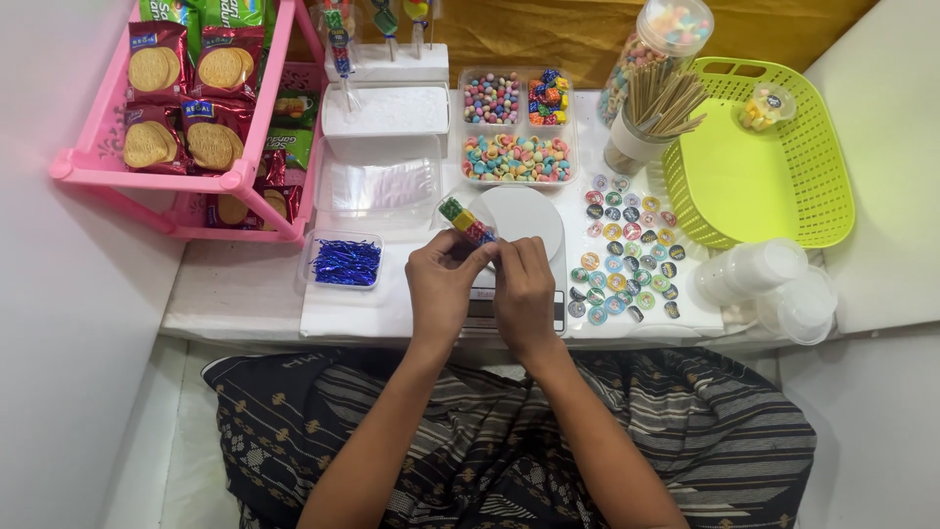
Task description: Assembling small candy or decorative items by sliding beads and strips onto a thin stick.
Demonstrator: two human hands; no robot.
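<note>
Candy skewer (466, 220), a little stick of green, yellow, red and blue sweets in clear wrap, is pinched between both hands right over the small white scale (524, 220) in the middle of the table (245, 284). Left hand (441, 284) has its fingers closed around the lower end of the skewer, right hand (524, 289) has its fingers closed on the wrap just beside it, so the two hands are touching. Not much room to move here: the tray of blue twist ties (345, 262) sits just left of the left hand, the spread of round stickers (627, 260) is right next to the right hand, and the stack of clear cups (749, 269) lies near the table's right edge. The pink biscuit rack (186, 118) crowds the far left corner, the green basket (754, 157) the far right.
</note>
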